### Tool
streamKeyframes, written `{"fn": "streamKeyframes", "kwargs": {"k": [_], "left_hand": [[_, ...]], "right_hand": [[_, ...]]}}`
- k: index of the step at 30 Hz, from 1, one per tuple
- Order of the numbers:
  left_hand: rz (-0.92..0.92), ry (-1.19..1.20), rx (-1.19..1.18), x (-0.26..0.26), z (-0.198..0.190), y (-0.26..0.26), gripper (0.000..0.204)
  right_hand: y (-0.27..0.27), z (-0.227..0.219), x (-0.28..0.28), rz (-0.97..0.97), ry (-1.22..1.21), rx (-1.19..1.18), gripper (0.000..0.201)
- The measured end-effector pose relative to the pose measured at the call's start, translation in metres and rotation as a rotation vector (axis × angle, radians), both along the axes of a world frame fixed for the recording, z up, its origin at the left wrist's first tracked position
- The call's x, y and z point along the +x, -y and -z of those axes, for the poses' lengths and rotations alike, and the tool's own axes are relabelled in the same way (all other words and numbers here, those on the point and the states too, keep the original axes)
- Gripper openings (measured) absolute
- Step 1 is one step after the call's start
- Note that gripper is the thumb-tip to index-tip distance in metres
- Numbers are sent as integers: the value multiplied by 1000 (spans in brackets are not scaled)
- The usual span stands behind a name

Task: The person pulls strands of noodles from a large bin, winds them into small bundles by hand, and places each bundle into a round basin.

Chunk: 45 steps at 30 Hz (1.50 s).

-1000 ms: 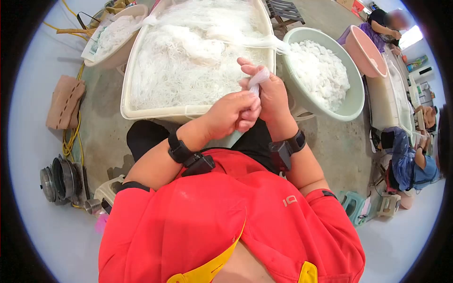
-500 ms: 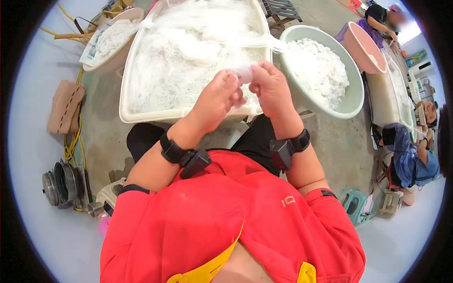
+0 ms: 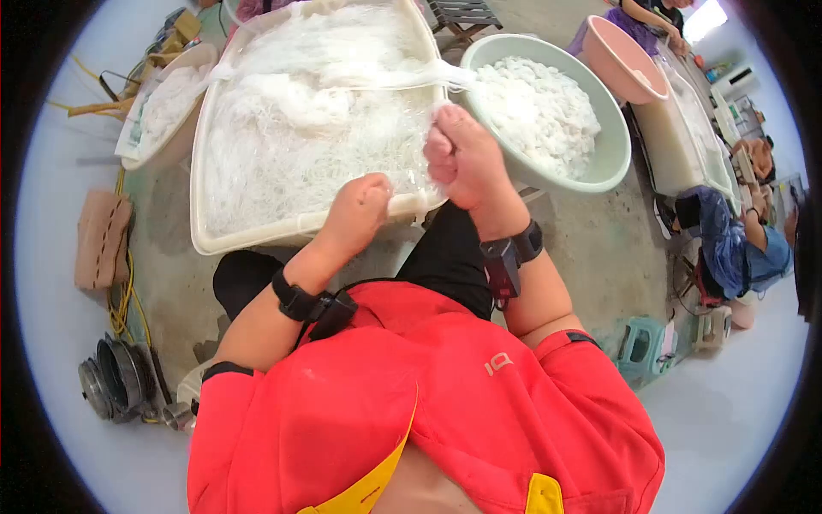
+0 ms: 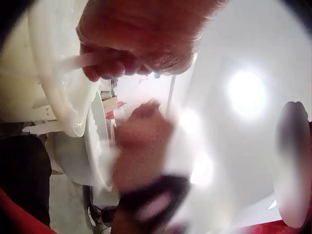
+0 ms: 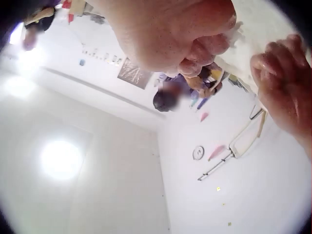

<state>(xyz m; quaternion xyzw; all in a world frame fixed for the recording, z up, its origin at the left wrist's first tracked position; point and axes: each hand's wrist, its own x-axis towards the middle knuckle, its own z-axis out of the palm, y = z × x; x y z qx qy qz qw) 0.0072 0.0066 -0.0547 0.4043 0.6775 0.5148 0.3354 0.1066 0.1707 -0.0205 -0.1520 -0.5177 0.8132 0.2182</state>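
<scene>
Both hands are over the near right part of a cream tub (image 3: 291,228) filled with thin white strands (image 3: 282,163). My left hand (image 3: 353,219), its fingers curled, grips a whitish strand (image 4: 80,61) that sticks out from between the fingers in the left wrist view. Higher and to the right, my right hand (image 3: 469,163) is closed at the tub's right edge, with white material (image 5: 237,30) showing by its fingers in the right wrist view. How much it holds is hidden inside the fist. The two hands are apart.
A green basin (image 3: 615,146) with white clumps (image 3: 539,111) stands right of the tub, a pink basin (image 3: 612,56) beyond it. Another basin (image 3: 205,62) is at the upper left. People sit at the right; pans (image 3: 124,377) are at the lower left.
The hands have moved apart, the left one down and to the left. White material that stretched between the fingers is now mostly hidden, and the head view has shifted.
</scene>
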Motion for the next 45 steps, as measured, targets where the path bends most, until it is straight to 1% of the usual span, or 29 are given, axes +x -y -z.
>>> {"fn": "streamKeyframes", "kwargs": {"k": [1,3,4,5,8,10,11,12,14,15,16,17,20,22,23,25,26,28,29,30,31,33,34,36,38,40,42,44,45], "left_hand": [[-33,78,72,-5,2,2,21],[-110,233,207,-12,6,8,24],[-127,293,242,-11,5,8,26],[-141,352,279,-10,3,6,28],[-118,614,401,0,-13,-4,32],[-100,864,507,8,-23,-9,33],[-214,949,487,10,-35,-10,33],[-157,956,522,3,-43,-7,31],[-44,965,594,-26,-53,12,27],[-53,958,592,-36,-61,21,25],[-65,950,592,-47,-65,32,24],[93,938,632,-64,-47,39,15],[-359,683,315,-17,-38,18,23],[-125,440,265,-7,-19,15,31],[-64,324,234,-13,-20,22,31],[60,100,166,-24,-26,33,32],[77,214,138,-31,-31,40,31],[116,440,90,-44,-50,56,29],[20,387,98,-48,-70,64,30],[-42,564,194,-67,-80,74,30],[68,679,346,-89,-100,82,27],[-45,735,501,-126,-150,109,17],[120,720,664,-144,-177,123,16],[79,634,746,-193,-220,173,14],[-126,718,860,-245,-258,245,12],[-386,312,815,-289,-293,312,24],[-792,98,993,-333,-317,394,29],[-1197,-706,-160,-344,-327,470,28],[-1266,-1067,-800,-340,-330,503,27]], "right_hand": [[-31,28,1,161,92,369,18],[-86,45,9,408,409,844,24],[-102,46,17,496,641,943,29],[-101,40,23,458,983,1131,43],[-50,20,12,433,765,990,50],[-18,66,-12,146,120,550,50],[6,62,-19,-98,62,432,48],[25,52,-19,-338,3,310,46],[41,29,-13,-545,-43,379,42],[35,12,-8,-500,110,490,34],[29,12,-10,-385,121,481,26],[20,14,-15,-315,124,493,23],[24,-1,-22,-216,102,533,16],[38,-16,-31,-205,126,664,15],[38,-21,-34,-183,101,552,15],[29,-39,-34,-42,44,608,17],[23,-46,-32,-31,3,534,16],[13,-47,-37,-115,-71,591,16],[15,-46,-45,-197,9,636,17],[17,-42,-51,-274,89,683,19],[18,-38,-57,-347,170,730,20],[19,-20,-73,-449,166,666,23],[20,-14,-80,-502,163,633,25],[22,-10,-91,-554,185,658,26],[22,-4,-100,-599,183,695,27],[20,1,-106,-660,244,750,26],[18,8,-109,-707,331,823,25],[18,13,-111,-740,440,915,24],[16,16,-111,-749,468,937,23]]}}
